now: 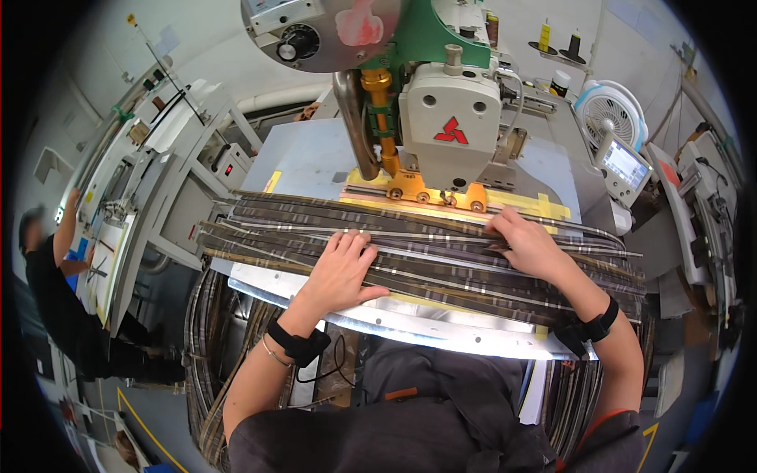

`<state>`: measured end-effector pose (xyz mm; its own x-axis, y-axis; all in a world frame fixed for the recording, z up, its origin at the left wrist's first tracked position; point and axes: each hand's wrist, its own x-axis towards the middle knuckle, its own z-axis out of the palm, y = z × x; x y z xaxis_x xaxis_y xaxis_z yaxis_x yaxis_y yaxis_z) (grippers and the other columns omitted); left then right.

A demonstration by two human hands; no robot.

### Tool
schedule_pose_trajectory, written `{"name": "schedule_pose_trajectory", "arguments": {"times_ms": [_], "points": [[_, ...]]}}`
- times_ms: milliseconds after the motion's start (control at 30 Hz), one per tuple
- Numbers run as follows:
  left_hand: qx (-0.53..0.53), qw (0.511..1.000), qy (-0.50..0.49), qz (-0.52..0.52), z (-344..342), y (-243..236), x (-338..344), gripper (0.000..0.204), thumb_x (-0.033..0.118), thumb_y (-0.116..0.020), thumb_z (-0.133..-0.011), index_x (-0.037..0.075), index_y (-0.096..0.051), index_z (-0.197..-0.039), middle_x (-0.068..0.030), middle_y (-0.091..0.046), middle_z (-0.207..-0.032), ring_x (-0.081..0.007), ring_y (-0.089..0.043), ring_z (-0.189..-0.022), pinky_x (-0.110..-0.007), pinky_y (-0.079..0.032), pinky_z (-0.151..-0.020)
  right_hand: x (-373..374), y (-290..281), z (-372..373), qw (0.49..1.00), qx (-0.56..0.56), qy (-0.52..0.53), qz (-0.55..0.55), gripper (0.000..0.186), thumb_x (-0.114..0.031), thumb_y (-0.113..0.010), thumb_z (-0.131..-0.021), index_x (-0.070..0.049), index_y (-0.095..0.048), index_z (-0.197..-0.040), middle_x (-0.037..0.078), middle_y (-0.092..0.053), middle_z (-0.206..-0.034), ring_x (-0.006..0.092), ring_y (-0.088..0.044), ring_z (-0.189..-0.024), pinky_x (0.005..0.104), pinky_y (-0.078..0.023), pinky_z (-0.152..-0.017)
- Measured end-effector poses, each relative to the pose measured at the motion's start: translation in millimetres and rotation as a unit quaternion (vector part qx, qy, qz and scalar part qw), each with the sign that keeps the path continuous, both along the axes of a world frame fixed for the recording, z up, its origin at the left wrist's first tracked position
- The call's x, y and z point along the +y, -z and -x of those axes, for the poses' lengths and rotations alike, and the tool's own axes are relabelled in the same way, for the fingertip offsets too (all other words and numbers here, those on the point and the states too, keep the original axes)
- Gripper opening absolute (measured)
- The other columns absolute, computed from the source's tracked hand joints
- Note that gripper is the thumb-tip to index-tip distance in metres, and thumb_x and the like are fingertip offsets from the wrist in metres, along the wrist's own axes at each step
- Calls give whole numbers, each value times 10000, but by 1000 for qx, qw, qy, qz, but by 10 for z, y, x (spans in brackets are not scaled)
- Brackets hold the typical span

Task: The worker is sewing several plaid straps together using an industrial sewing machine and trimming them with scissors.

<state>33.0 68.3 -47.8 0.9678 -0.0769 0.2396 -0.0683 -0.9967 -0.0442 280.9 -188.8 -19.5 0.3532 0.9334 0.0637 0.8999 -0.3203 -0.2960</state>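
Long bundles of dark plaid fabric strips [426, 272] lie across the metal work plate [260, 276] below an industrial machine head [449, 110]. My left hand [343, 268] rests palm down on the strips left of centre, fingers stretched out. My right hand [524, 244] is right of centre with fingers curled and pinched on a strip, just below the gold roller guide [434, 197]. The guide sits over yellow-taped plate at the back of the strips; what passes inside it is too small to make out.
More strips [201, 339] hang below the plate's left and right ends. A co-worker in black [59, 307] stands at another machine [150, 197] on the left. At the right are a white fan [607, 118], a control screen [623, 165] and thread cones [544, 35].
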Motion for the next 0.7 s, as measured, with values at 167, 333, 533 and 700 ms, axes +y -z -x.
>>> {"name": "schedule_pose_trajectory", "arguments": {"times_ms": [167, 333, 533, 700], "points": [[18, 999, 33, 27, -148, -95, 37, 750, 627, -686, -731, -51, -547, -1021, -307, -327, -1445, -466, -238, -1404, -538, -223, -1151, 79, 191, 113, 995, -80, -48, -21, 669, -381, -734, -819, -180, -482, -1405, 109, -491, -1351, 312, -655, -981, 422, -546, -774], [84, 994, 71, 11, -283, -188, 158, 765, 648, -716, -695, -40, -503, -953, -345, -229, -1507, -501, -119, -1442, -574, -140, -1174, 217, 185, 165, 997, -49, -50, 42, 634, -311, -740, -812, -190, -502, -1386, 112, -485, -1354, 310, -663, -952, 423, -549, -753], [128, 989, 65, 25, -359, -83, 248, 817, 656, -744, -653, -38, -467, -984, -340, -210, -1514, -501, -104, -1445, -627, -92, -1155, 217, 254, 130, 996, -47, -77, 4, 638, -255, -759, -784, -185, -513, -1369, 95, -492, -1353, 306, -669, -908, 426, -548, -738], [120, 990, 71, 27, -370, -43, 300, 829, 695, -703, -673, -40, -469, -975, -350, -217, -1506, -508, -111, -1441, -652, -105, -1138, 265, 191, 133, 994, -55, -96, 25, 664, -207, -761, -756, -161, -501, -1365, 106, -520, -1287, 315, -670, -878, 436, -550, -734]]}}
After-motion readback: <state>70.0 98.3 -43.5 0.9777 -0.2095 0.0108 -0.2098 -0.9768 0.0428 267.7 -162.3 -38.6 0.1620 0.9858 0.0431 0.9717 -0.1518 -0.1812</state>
